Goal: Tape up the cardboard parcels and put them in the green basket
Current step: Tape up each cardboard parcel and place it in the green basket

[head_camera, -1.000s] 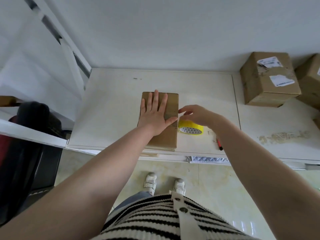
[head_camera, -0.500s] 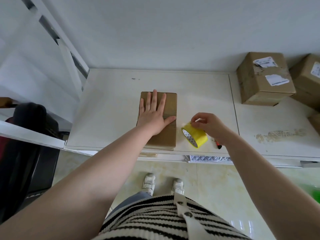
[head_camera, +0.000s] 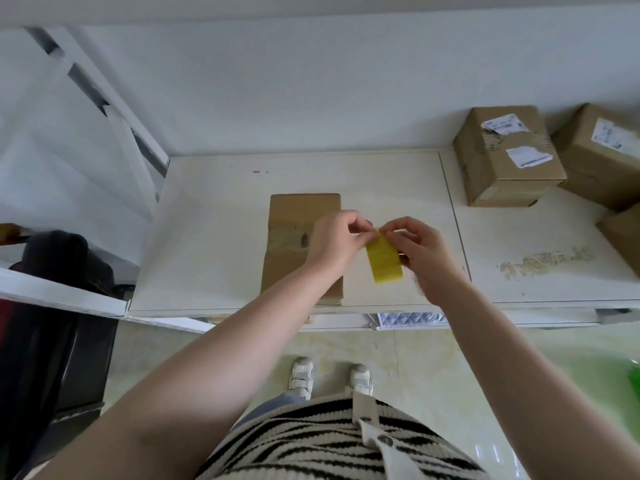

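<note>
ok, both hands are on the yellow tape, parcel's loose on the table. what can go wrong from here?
1. Both the left hand and the right hand pinch the yellow tape in the air, so the peeled end may fold and stick to itself or to fingers.
2. No hand holds the flat cardboard parcel, whose near end reaches the table edge; a nudge could shift it or push it off.

L hand has come off the flat cardboard parcel, where it lay flat 1 s ago, and now meets the R hand just right of it. Yellow tape roll has left the tabletop; both hands now pinch at its top edge, roll held up edge-on.
</note>
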